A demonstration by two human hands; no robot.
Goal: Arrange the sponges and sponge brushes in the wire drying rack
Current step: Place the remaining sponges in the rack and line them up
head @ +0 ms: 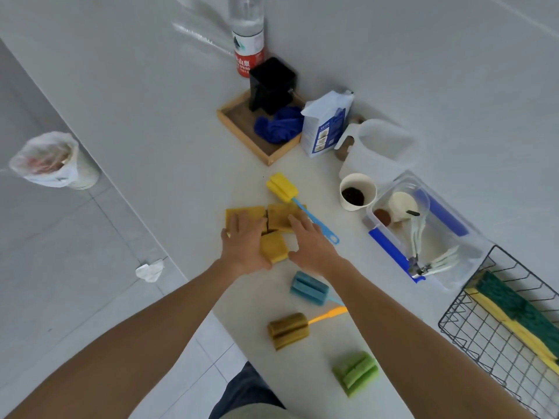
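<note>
Mustard-yellow sponges (273,220), yellow (282,187), blue (308,288), olive (287,330) and green (355,373) sponge brushes, black wire rack (472,328).

Three yellow sponges (273,246) lying flat, clustered mid-desk. Yellow brush (282,189) resting behind them; blue (308,288), olive (287,330), green (355,373) brushes lying nearer. Green-yellow sponge (514,309) sitting in black wire rack (472,337) at right.

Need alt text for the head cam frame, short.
Both hands, left hand and right hand, rest on a cluster of yellow sponges on a white counter. Four sponge brushes lie nearby: yellow, blue, olive, green. The wire drying rack at right holds a green-and-yellow sponge.
</note>
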